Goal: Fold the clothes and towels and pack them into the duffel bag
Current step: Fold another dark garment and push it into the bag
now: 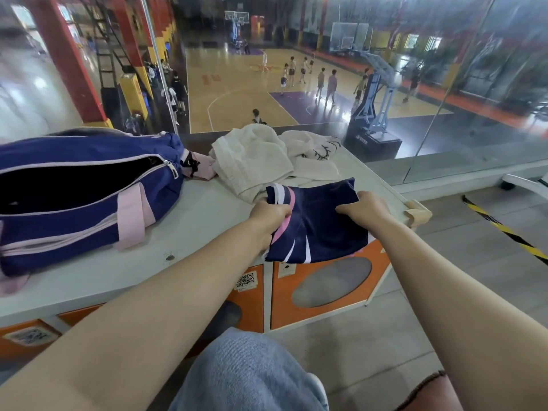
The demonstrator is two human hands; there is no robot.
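Observation:
A navy garment point(318, 229) with pink and white stripes lies folded at the front right of the white locker top point(142, 262), its lower edge hanging over the front. My left hand point(268, 216) grips its left edge with curled fingers. My right hand point(366, 209) holds its right side, fingers curled over the cloth. Behind it lies a crumpled heap of white towels and clothes point(261, 161). The navy and pink duffel bag point(77, 197) sits at the left with its zip open and a dark inside showing.
The locker top ends at a padded corner guard point(416, 213) on the right. Orange locker doors point(326, 287) are below. A glass wall point(444, 84) rises behind, overlooking a basketball court with several people. A black and yellow strip point(504, 229) runs across the floor at right.

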